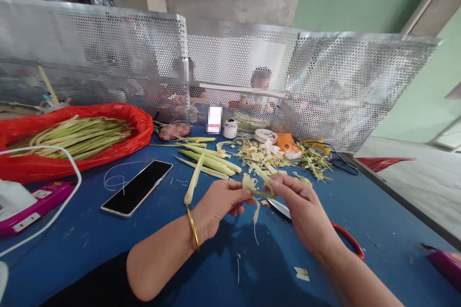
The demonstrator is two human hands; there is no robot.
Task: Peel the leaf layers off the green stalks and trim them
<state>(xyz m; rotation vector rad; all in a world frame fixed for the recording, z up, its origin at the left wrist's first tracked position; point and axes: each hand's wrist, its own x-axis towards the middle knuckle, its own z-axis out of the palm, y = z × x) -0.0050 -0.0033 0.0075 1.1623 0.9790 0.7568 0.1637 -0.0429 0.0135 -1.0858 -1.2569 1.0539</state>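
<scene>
My left hand (218,204), with a gold bangle on its wrist, pinches a small curled bundle of pale green leaf (249,183) between thumb and fingers. A thin pale strip and a thread hang below it. My right hand (302,206) has its thumb and fingertips closed on a pale leaf strip (267,183) beside the bundle; where the two pieces join I cannot tell. Scissors with red handles (348,239) lie partly hidden beneath the right hand. Long green leaf stalks (209,160) rest just beyond my left hand.
A black-screened phone (140,188) lies to the left, near a red bag (142,129) of long leaves and a purple power strip (39,206). Leaf scraps (257,153), a tape roll (265,135) and a white jar (230,128) stand before a perforated metal screen (234,57). People sit behind it.
</scene>
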